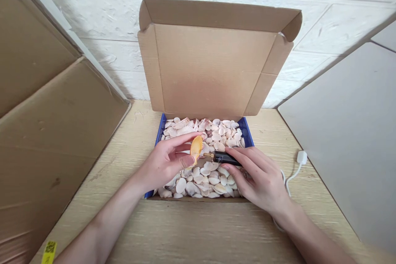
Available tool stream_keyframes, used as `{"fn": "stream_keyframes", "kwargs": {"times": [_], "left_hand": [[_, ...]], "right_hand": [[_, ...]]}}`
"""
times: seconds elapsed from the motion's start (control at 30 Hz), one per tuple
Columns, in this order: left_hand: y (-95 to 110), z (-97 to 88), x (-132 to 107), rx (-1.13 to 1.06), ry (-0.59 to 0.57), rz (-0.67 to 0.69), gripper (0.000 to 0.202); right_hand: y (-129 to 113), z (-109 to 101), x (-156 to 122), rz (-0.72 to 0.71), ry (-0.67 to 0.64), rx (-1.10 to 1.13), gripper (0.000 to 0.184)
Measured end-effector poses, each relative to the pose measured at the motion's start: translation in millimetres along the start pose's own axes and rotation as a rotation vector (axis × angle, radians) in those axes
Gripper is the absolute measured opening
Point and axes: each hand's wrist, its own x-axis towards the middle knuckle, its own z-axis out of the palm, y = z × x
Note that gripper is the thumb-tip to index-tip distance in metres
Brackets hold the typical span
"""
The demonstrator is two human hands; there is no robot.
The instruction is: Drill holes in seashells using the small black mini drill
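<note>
My left hand (pixel 165 161) pinches an orange scallop shell (pixel 196 148) between thumb and fingers, holding it upright over the box. In my right hand (pixel 260 175) is a small black tool (pixel 224 157) whose golden tip points at the shell and touches or nearly touches it. Both hands hover above an open cardboard box (pixel 157 134) with blue sides, filled with several white and pinkish seashells (pixel 213 136). The box lid (pixel 213 70) stands upright at the back.
The box sits on a light wooden table (pixel 198 231). A white cable with a plug (pixel 300 159) lies right of the box. A large cardboard sheet (pixel 52 140) leans at the left, a grey panel (pixel 349 132) at the right, a white brick wall behind.
</note>
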Motion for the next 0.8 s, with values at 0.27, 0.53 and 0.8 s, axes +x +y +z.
{"fn": "stream_keyframes", "kwargs": {"times": [0.27, 0.53, 0.8], "left_hand": [[2, 0.8, 1, 0.044, 0.013, -0.001, 0.050], [2, -3.0, 2, 0.086, 0.073, 0.041, 0.051], [0, -12.2, 1, 0.365, 0.319, 0.149, 0.054]], "right_hand": [[0, -2, 2, -0.020, -0.005, 0.016, 0.032], [2, -2, 0, 0.024, 0.035, -0.020, 0.030], [1, -2, 1, 0.073, 0.056, -0.014, 0.028]]}}
